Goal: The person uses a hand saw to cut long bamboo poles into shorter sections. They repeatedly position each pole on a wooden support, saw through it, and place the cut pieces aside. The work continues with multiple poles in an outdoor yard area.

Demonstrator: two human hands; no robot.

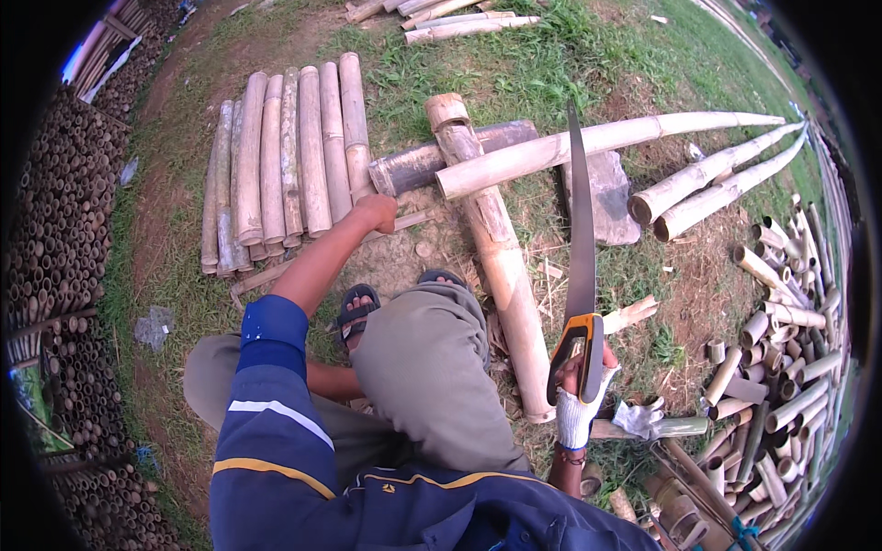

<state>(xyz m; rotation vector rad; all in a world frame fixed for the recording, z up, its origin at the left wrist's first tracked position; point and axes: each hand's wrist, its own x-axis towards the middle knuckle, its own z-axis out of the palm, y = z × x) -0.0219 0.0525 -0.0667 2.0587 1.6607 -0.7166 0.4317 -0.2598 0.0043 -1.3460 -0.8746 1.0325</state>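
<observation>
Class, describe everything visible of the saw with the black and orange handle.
The hand saw has a long grey blade, seemingly metal, narrowing toward its tip, and a looped black and orange handle, seemingly plastic. The right hand, in a white knit glove, grips it. The blade points forward and, in view, crosses a long pale bamboo pole; contact is unclear.

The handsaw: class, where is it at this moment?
In the head view, the handsaw is right of centre, in the person's gloved right hand, its blade pointing up the picture, in front of the long bamboo pole.
</observation>
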